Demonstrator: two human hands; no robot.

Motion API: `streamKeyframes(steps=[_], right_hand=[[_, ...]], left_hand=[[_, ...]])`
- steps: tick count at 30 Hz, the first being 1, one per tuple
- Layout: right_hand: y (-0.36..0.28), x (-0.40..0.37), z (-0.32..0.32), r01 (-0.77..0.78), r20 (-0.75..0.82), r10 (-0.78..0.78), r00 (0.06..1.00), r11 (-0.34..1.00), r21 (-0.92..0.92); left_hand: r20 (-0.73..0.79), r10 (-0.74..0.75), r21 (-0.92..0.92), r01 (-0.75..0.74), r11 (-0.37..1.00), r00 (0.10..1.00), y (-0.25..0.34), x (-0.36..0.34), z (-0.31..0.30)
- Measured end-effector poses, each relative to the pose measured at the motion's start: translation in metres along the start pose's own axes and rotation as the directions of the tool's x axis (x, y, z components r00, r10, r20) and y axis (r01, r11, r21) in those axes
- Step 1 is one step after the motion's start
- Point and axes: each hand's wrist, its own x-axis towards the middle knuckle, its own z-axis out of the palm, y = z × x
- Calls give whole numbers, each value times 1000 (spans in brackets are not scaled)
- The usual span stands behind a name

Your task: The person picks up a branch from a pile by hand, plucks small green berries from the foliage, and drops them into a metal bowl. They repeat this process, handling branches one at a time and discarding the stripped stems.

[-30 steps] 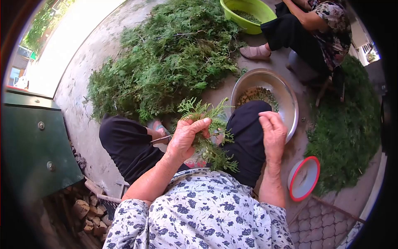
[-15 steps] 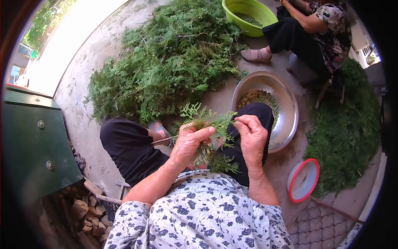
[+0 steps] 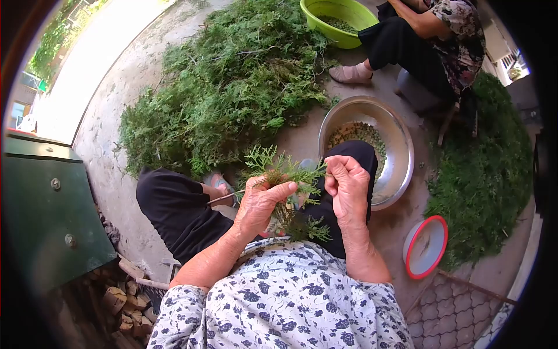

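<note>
My left hand (image 3: 260, 205) is closed around a leafy green conifer branch (image 3: 264, 160), with its thumb on top. The branch's bare stem (image 3: 224, 198) sticks out to the left, and its flat sprays spread above and below the fist. At the right tip of the foliage is my right hand (image 3: 349, 189), its fingers curled and pinched together. What sits between those fingertips is too small to make out. Just beyond my right knee stands a wide steel basin (image 3: 401, 166), partly filled with small greenish-brown pieces (image 3: 363, 135).
A large heap of cut branches (image 3: 226, 87) lies ahead; another green pile (image 3: 479, 192) is at right. A person (image 3: 407, 52) sits by a lime-green tub (image 3: 334, 32). A red-rimmed bowl (image 3: 427, 247) stands right, a green metal box (image 3: 49, 203) left, near firewood (image 3: 125, 305).
My right hand has turned, its fingers curling more tightly beside the foliage tip. The left hand keeps its hold on the branch. The whole view has shifted slightly.
</note>
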Motion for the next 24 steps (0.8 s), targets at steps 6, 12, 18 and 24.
streamKeyframes(steps=[6, 12, 18, 24], right_hand=[[-8, 19, -44, 372, -101, -521, 847, 718, -588], [-46, 23, -108, 104, 204, -784, 586, -177, -979], [-24, -18, -38, 397, 238, -330, 913, 593, -700], [0, -37, 23, 701, 598, -387, 702, 226, -676]], left_hand=[[15, -6, 3, 5, 1000, 1000, -5, 7, -8], [-19, -160, -332, 145, 932, 987, -9, 22, -18], [-93, -202, -290, 168, 942, 975, -2, 29, -10], [-116, -170, -368, 116, 923, 979, -9, 38, -9]])
